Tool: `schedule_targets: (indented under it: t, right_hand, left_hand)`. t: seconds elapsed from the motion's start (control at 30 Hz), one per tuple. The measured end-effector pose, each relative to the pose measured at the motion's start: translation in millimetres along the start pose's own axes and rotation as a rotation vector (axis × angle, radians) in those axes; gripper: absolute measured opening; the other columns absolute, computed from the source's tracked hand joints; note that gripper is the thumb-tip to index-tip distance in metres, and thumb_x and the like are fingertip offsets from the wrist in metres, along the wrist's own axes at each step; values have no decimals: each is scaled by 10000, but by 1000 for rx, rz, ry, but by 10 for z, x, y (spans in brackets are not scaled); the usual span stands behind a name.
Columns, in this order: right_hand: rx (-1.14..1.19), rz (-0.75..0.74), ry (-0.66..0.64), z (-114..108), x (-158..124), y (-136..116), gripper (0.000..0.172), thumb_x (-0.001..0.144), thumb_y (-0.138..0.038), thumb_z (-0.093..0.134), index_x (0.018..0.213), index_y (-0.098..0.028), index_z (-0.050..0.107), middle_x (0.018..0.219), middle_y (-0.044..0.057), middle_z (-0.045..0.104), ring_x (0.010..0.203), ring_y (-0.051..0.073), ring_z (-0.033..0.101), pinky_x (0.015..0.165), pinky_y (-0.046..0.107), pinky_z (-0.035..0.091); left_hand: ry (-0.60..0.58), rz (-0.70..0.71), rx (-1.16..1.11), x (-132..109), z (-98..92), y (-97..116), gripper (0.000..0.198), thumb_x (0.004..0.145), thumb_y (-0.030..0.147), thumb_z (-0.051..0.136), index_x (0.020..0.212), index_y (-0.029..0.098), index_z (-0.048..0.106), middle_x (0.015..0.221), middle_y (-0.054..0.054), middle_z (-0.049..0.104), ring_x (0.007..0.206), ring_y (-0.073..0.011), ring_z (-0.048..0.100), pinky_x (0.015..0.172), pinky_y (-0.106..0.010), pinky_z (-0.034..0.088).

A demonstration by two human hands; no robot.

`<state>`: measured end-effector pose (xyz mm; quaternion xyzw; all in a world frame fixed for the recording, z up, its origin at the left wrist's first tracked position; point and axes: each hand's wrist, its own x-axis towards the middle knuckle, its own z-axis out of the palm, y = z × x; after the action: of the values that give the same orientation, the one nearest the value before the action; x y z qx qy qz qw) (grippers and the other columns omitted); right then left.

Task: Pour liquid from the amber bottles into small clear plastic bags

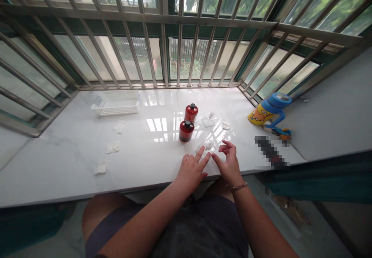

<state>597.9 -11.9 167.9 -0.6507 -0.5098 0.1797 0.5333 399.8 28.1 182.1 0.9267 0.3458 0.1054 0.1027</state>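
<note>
White marble tabletop (151,153) filled a window bay fenced with metal bars (180,56), trees outside.

Both hands rested at its near edge: the left hand (192,170) lay flat with fingers spread, the right hand (229,161) curled loosely, and both touched a small clear packet (207,146) too faint to identify. Two red bottles (187,124) stood just beyond. A white basket (116,103), crumpled tissues (113,147) and a blue-and-yellow cup (269,110) lay around; one object at right was blurred out.
</note>
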Motion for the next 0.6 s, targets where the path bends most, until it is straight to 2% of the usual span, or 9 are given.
schedule_targets:
  t: [0.13, 0.2, 0.3, 0.47, 0.6]
  right_hand:
    - [68, -18, -141, 22, 10, -42, 693, 1004, -496, 689, 1564, -300, 330, 1476, 147, 623, 1466, 310, 538, 1264, 618, 376]
    - [44, -13, -119, 40, 17, -41, 664, 1007, -502, 676, 1547, -287, 355, 1379, 140, 655, 1382, 311, 596, 1232, 609, 418]
    - [5, -6, -9, 69, 19, -18, 592, 998, -515, 673, 1469, -269, 413, 1215, 108, 661, 1170, 289, 677, 1153, 585, 496]
    - [53, -21, -98, 103, 18, 1, 577, 1026, -473, 630, 1502, -285, 365, 1434, 152, 636, 1421, 304, 572, 1245, 615, 401]
    - [38, -1, 12, 113, 36, 21, 484, 1011, -468, 644, 1391, -264, 422, 1287, 149, 680, 1223, 295, 677, 1152, 600, 495]
  left_hand:
    - [0, -9, -12, 10, -3, 5, 902, 893, 339, 838, 1668, 350, 377, 1810, -108, 284, 1231, -368, 681, 1103, -580, 507]
    - [-6, -11, -11, 14, -9, 6, 888, 897, 332, 827, 1666, 344, 384, 1808, -112, 287, 1222, -370, 685, 1096, -583, 510]
    - [-12, -9, -7, 16, -14, 6, 874, 911, 304, 799, 1674, 332, 374, 1811, -109, 281, 1207, -367, 692, 1084, -579, 517]
    - [-9, -11, -1, 13, -13, 7, 871, 928, 258, 750, 1688, 361, 337, 1814, -99, 274, 1203, -357, 699, 1073, -567, 515]
    - [-12, -10, 18, 11, -21, 8, 829, 940, 263, 730, 1677, 345, 360, 1811, -96, 284, 1194, -354, 701, 1066, -562, 514]
